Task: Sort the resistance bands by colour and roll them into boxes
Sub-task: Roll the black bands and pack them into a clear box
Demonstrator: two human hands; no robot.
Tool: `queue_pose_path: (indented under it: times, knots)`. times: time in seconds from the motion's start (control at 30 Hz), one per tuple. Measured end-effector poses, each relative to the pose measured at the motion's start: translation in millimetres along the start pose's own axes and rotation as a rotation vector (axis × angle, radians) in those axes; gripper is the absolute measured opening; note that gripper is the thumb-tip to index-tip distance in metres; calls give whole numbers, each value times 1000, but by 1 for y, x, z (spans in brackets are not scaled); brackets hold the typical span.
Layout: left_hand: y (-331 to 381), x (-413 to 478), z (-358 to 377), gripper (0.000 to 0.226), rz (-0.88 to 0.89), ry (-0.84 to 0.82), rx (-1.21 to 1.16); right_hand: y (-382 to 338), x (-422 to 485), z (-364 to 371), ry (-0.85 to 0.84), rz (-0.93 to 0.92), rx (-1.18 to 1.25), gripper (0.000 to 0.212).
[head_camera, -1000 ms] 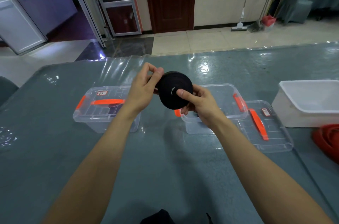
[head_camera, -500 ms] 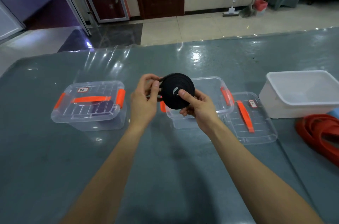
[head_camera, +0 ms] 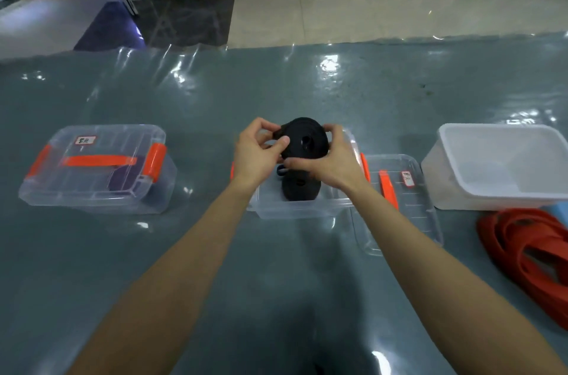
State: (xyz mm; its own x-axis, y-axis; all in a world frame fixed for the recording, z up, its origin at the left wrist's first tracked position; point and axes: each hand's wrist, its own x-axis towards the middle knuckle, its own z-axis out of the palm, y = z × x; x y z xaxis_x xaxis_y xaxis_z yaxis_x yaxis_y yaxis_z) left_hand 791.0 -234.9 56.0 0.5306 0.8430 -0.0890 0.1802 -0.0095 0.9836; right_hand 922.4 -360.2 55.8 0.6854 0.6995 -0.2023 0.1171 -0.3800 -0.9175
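Observation:
A rolled black resistance band (head_camera: 305, 141) is held over the open clear box (head_camera: 307, 210) in the middle of the table. My left hand (head_camera: 256, 153) pinches its left side, and my right hand (head_camera: 333, 159) grips its right and lower edge. Another black roll (head_camera: 299, 188) stands inside that box, right under the held one. Red bands (head_camera: 522, 248) lie in a loose heap at the right edge of the table.
A closed clear box with orange clips (head_camera: 95, 168) holds something dark on the left. The open box's lid (head_camera: 396, 199) lies to its right. Further right stands a white tub (head_camera: 504, 165), with something blue (head_camera: 561, 211) beside it.
Both hands have carried the black roll forward and down, from above the table in front of the box to over its opening. The view has tilted downward.

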Motion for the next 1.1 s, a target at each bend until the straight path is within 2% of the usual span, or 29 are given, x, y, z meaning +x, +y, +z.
queue_pose_path:
  times: [0.07, 0.1, 0.2, 0.33, 0.53, 0.7, 0.83, 1.1]
  knots:
    - [-12, 4, 13, 19, -65, 23, 10, 10, 12, 1, -53, -36, -288, 118]
    - [-18, 5, 18, 20, -103, 26, 5, 15, 19, 2, -84, -39, -392, 118]
    - [-37, 9, 29, 19, -214, 3, 28, 27, 38, 2, -117, -16, -621, 102]
    - [-64, 20, 32, 17, -407, -111, 174, 46, 58, 11, -201, -15, -918, 101]
    - [-90, 37, 30, 46, -576, -288, 410, 75, 77, 43, -278, 27, -1015, 106]
    - [-100, 43, 26, 57, -675, -285, 320, 81, 85, 60, -263, 8, -1107, 114]
    - [-103, 48, 25, 74, -708, -248, 273, 82, 84, 65, -241, -17, -1133, 107]
    - [-110, 57, 23, 65, -709, -262, 320, 81, 81, 69, -229, 12, -1184, 102]
